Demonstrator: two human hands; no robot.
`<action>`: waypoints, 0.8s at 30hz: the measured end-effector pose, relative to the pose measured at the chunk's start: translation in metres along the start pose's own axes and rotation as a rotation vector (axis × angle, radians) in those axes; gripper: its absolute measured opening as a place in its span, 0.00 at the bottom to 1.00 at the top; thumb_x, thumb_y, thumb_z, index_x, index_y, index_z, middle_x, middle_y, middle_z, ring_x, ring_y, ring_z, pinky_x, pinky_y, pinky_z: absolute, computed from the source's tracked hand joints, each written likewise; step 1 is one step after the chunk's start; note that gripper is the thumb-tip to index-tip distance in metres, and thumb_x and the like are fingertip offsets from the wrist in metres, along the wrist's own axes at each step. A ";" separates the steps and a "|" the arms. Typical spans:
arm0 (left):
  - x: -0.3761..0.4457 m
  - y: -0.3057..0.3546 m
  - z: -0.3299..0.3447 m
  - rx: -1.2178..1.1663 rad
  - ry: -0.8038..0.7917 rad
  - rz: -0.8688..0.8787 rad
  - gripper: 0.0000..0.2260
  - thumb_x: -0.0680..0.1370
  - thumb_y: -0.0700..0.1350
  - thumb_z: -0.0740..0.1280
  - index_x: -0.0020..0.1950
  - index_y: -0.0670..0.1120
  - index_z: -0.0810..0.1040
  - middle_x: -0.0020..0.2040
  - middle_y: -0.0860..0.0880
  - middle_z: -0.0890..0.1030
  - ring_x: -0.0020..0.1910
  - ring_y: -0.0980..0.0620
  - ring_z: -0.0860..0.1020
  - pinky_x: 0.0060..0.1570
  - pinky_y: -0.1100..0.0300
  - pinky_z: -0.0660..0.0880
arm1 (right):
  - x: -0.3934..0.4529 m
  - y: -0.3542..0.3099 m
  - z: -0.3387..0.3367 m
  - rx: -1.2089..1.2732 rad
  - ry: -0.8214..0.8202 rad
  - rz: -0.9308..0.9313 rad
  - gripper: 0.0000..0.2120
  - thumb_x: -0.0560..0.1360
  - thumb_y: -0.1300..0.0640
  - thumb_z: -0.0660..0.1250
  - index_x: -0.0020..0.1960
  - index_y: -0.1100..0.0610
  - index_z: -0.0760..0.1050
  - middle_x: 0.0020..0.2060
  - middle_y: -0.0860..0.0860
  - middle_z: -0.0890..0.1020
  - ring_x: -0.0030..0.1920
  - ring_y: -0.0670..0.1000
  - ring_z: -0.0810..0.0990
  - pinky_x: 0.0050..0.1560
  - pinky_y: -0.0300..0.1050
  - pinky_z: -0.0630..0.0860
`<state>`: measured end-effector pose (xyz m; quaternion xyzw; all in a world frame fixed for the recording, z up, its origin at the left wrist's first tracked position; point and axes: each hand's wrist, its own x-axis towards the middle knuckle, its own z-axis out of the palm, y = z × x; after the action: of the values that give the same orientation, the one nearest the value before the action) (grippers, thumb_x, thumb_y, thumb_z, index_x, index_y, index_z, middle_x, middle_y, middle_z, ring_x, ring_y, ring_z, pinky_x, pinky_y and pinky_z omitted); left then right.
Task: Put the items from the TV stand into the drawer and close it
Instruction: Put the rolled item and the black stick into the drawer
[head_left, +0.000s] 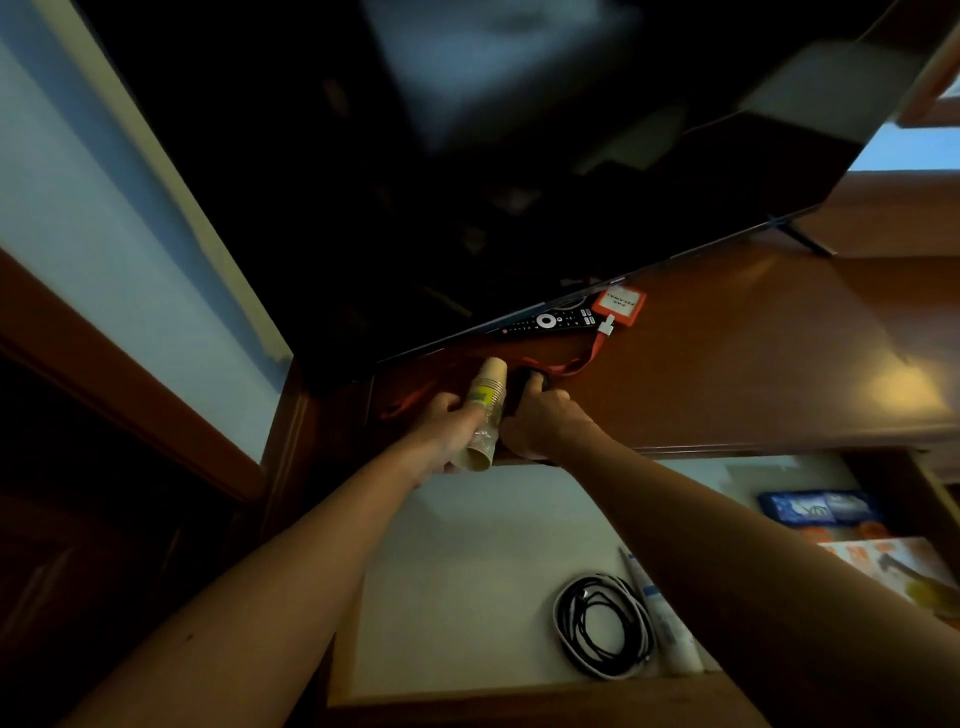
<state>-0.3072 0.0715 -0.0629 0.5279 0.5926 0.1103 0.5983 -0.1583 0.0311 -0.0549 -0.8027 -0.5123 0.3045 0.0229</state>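
2 hands are up on the TV stand (727, 343), side by side near its front edge. My left hand (451, 422) is wrapped around a sleeve of paper cups (483, 410), fingers curled round the stack where the clear plastic wrap bunches; the stack lies tilted, its open end toward me at 6 o'clock and its far end toward 12 o'clock. Just beside it at 3 o'clock, my right hand (537, 421) curls its fingers over a small black object (530, 382); I cannot tell what that object is, only that the hand grips it.

A red lanyard (576, 364) runs from near the black object out toward 1 o'clock, ending at an orange badge holder (621, 306) with a white card in it. At 12 o'clock from my hands a black remote control (550, 321) lies flat on the wood, partly under the lower edge of the television (467, 156), which fills the upper frame.

Below the stand, at 5 o'clock from my hands, the drawer (467, 571) is pulled open. On its pale floor lie a coiled black cable (602, 623), a white tube (665, 623) just beside the coil at 3 o'clock, and a blue packet (821, 506) and printed papers (893, 566) farther toward 3 o'clock.
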 end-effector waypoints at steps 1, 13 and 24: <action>-0.001 -0.001 0.003 -0.008 -0.022 -0.019 0.13 0.79 0.51 0.63 0.63 0.52 0.67 0.56 0.43 0.80 0.49 0.45 0.80 0.41 0.54 0.78 | 0.000 -0.001 -0.002 0.038 -0.009 0.001 0.45 0.76 0.41 0.65 0.81 0.56 0.46 0.68 0.64 0.69 0.66 0.64 0.73 0.63 0.57 0.76; -0.034 -0.011 0.039 -0.142 0.045 -0.071 0.17 0.78 0.50 0.69 0.63 0.51 0.68 0.52 0.45 0.79 0.49 0.47 0.80 0.46 0.49 0.80 | -0.024 0.016 -0.027 0.293 -0.141 -0.093 0.30 0.75 0.50 0.70 0.72 0.56 0.64 0.51 0.57 0.80 0.44 0.55 0.84 0.43 0.48 0.84; -0.074 -0.060 0.079 -0.010 0.113 0.014 0.30 0.73 0.52 0.71 0.71 0.59 0.64 0.58 0.48 0.79 0.51 0.48 0.81 0.46 0.49 0.82 | -0.073 0.070 0.013 0.261 -0.056 -0.160 0.45 0.71 0.47 0.75 0.79 0.56 0.54 0.64 0.58 0.78 0.58 0.58 0.80 0.57 0.53 0.80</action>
<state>-0.2915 -0.0491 -0.0851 0.5221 0.6210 0.1471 0.5658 -0.1295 -0.0664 -0.0560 -0.7409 -0.5311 0.3877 0.1370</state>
